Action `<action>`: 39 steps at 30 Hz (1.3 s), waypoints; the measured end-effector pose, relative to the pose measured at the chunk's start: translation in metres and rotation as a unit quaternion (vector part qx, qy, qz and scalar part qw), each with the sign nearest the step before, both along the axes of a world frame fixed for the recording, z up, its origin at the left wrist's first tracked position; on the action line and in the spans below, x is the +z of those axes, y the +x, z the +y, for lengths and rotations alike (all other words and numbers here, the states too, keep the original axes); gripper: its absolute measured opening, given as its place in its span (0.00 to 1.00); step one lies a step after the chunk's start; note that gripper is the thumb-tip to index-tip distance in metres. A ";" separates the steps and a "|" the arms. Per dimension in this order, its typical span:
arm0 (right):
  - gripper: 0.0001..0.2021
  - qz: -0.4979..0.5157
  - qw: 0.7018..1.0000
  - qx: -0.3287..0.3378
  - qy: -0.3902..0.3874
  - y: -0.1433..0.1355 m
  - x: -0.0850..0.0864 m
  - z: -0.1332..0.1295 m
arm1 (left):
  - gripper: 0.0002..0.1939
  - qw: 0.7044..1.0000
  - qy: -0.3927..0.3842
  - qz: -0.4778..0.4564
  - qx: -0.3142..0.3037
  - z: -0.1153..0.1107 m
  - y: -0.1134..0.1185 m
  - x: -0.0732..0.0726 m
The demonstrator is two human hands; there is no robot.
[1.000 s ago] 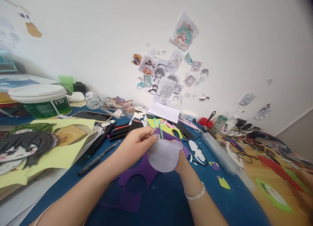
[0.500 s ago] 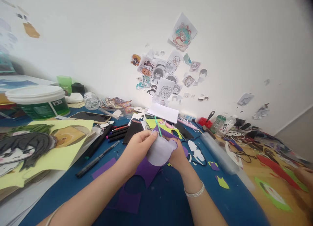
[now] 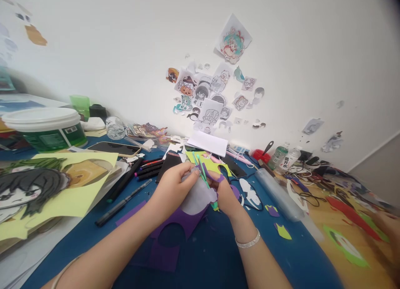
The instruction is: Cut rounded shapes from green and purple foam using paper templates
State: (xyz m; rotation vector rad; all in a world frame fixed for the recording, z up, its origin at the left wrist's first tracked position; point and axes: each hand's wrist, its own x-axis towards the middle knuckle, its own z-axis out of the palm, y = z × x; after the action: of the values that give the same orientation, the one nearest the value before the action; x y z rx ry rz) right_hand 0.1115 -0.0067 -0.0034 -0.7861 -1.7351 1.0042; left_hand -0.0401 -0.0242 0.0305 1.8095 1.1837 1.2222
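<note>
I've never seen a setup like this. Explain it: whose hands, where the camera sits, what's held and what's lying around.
No machine here: these are a person's bare hands, seen from one camera worn on the head, looking forward and down. The left hand pinches a pale, rounded paper piece; the right hand holds green scissors close to its edge. On the blue tabletop lie a purple sheet with a round hole and, to the left, several pens; a green-and-white tub stands farther left.

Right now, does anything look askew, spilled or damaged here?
Yes, mildly: the top drawing on the wall hangs tilted, like a diamond. The purple sheet below the hands has a round hole, though it looks neatly cut. No spill shows.
</note>
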 end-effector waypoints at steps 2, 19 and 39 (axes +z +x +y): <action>0.15 0.007 0.999 0.018 -0.025 -0.001 -0.002 0.000 | 0.13 1.000 0.013 0.012 -0.003 0.000 -0.002 0.002; 0.15 -0.036 0.999 0.019 -0.033 0.006 -0.003 0.002 | 0.15 0.997 -0.015 0.057 -0.049 0.006 -0.015 0.009; 0.09 -0.059 0.998 -0.004 -0.016 0.002 -0.004 0.001 | 0.11 0.997 -0.060 0.031 -0.048 0.005 -0.018 0.013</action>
State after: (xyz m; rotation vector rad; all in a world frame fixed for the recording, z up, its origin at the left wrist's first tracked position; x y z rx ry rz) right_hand 0.1134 -0.0054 -0.0074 -0.8882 -1.8192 1.0007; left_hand -0.0577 -0.0195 0.0436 1.8042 1.1654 1.0268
